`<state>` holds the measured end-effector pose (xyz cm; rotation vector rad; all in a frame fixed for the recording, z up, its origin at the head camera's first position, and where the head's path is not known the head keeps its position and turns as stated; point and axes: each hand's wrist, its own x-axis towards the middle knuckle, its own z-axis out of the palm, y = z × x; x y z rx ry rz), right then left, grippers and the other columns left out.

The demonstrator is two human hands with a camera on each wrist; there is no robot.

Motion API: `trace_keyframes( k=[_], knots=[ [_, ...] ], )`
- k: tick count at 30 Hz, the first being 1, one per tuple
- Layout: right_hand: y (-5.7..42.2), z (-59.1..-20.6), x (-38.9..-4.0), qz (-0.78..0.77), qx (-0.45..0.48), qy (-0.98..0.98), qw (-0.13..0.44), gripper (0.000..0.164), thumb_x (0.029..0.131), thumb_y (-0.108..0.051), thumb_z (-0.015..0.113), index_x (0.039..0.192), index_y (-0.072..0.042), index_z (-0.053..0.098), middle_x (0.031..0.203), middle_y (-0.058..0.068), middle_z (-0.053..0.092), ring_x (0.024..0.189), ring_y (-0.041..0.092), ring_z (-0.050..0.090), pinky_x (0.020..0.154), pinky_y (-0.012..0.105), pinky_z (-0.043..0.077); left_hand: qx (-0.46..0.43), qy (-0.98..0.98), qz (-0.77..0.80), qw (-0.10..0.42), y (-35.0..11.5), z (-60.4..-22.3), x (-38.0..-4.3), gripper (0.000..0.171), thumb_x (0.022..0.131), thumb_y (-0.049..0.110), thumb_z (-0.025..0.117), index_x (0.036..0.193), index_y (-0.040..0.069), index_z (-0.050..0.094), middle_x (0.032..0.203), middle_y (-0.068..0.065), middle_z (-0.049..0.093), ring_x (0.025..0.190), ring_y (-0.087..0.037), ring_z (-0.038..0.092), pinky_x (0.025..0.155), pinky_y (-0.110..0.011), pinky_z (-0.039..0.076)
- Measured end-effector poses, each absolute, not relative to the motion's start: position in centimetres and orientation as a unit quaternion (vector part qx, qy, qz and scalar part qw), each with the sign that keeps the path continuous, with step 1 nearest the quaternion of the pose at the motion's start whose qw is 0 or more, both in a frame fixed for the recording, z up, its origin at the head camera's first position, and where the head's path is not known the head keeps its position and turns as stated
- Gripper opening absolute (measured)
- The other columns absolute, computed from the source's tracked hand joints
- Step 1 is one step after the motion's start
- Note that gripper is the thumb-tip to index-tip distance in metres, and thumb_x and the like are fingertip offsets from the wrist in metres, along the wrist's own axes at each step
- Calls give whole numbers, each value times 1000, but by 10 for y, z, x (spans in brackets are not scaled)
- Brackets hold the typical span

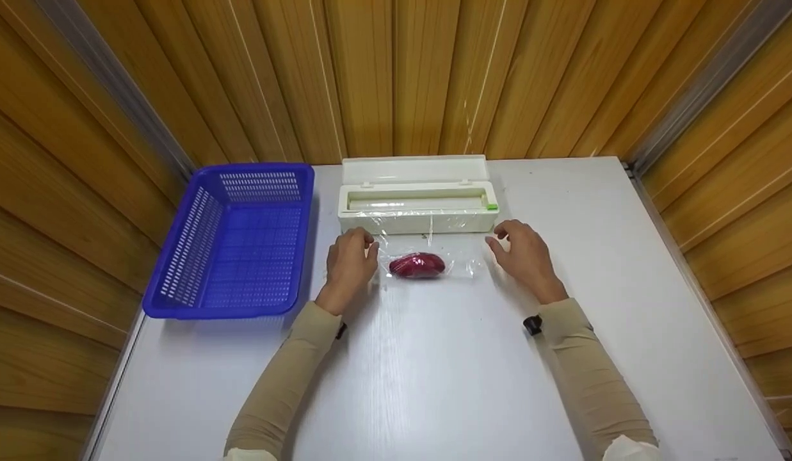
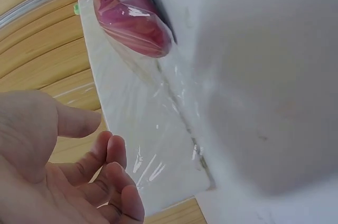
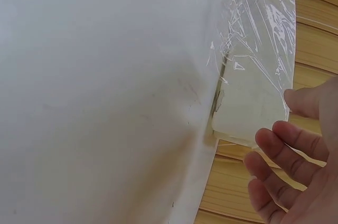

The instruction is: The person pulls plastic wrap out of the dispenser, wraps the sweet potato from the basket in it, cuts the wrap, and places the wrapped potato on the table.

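Observation:
A dark red, oblong, glossy item (image 1: 417, 265) lies on the table under clear plastic film (image 1: 463, 264). From it the film stretches back to a white film dispenser (image 1: 421, 223), whose lid stands raised. To the left of the red item is my left hand (image 1: 352, 262), fingers loosely bent and nothing between them. My right hand (image 1: 522, 256) hovers off the dispenser's right front corner, also with loosely bent fingers and a gap to the thumb. In the right wrist view, the film edge (image 3: 277, 34) runs close by the right thumb.
A blue plastic basket (image 1: 303, 256) with slotted walls stands on the left of the white table (image 1: 421, 384). Wood-panelled walls (image 1: 415, 77) enclose the table at the back and both sides.

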<state>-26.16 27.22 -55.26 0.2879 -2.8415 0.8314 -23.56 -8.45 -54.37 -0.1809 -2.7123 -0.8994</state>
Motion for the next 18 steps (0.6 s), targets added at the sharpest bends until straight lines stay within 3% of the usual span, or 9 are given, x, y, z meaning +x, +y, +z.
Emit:
trace_keyframes(
  k=[6,18],
  knots=[
    [270,-550,-268,272,87,-953,101,35,101,-32,74,116,0,71,109,18,72,97,35,66,81,51,52,-72,-942,-305,124,-71,-535,-239,15,102,18,70,102,3,71,104,-15,75,95,-38,71,84,-53,56],
    [267,-552,-287,261,59,-955,129,49,97,-42,76,115,4,69,109,21,70,94,37,62,82,51,47,-114,-933,-297,166,-54,-528,-242,13,99,16,74,99,3,71,96,-14,74,86,-36,70,79,-50,56]
  ],
)
